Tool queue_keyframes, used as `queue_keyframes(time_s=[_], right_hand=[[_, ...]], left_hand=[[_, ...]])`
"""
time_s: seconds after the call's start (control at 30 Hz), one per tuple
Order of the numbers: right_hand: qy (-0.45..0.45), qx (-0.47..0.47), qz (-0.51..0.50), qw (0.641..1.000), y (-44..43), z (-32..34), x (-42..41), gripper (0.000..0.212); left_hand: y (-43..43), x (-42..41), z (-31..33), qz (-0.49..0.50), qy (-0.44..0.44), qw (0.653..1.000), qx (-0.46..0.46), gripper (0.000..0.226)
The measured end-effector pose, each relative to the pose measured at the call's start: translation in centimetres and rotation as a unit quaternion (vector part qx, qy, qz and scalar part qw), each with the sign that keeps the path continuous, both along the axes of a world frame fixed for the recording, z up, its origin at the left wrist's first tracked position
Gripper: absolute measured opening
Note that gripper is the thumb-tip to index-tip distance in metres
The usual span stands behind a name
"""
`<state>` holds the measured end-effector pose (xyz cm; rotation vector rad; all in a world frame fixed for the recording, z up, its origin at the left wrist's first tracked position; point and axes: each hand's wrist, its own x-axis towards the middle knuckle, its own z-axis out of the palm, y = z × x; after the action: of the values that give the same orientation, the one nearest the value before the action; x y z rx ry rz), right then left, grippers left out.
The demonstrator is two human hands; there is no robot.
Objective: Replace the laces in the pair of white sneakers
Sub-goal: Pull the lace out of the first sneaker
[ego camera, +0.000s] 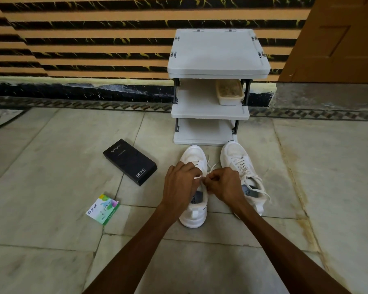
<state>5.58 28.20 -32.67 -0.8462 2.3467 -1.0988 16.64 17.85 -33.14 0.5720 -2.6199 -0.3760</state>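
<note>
Two white sneakers stand side by side on the floor, toes pointing away from me. The left sneaker [193, 217] lies under both hands. My left hand [180, 185] pinches a white lace [209, 166] over its tongue, fingers curled. My right hand [224, 184] pinches the same lace close beside it. Loose lace ends trail toward the toe. The right sneaker [235, 152] stands apart, laced, with its lace ends hanging loose over the collar.
A white three-tier plastic rack [218, 66] stands just beyond the sneakers, a lidded container [229, 93] on its middle shelf. A black phone box [130, 161] and a small green-white carton [103, 209] lie on the marble floor to the left. A striped wall runs behind.
</note>
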Motion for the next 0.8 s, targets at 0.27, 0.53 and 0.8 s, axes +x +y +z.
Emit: queue_keyframes(time_s=[0.27, 0.53, 0.8], right_hand=[[-0.037, 0.001, -0.029, 0.999, -0.1, -0.2, 0.0, 0.015], [-0.05, 0.001, -0.038, 0.998, -0.1, -0.3, 0.1, 0.014], [-0.008, -0.001, -0.058, 0.998, 0.0, -0.6, 0.8, 0.016]], left_hand=[[-3.0, 0.4, 4.7, 0.158, 0.328, 0.908, 0.206, 0.004], [-2.7, -0.1, 2.8, 0.156, 0.236, 0.703, 0.653, 0.009], [-1.1, -0.9, 0.6, 0.079, -0.198, 0.972, 0.095, 0.013]])
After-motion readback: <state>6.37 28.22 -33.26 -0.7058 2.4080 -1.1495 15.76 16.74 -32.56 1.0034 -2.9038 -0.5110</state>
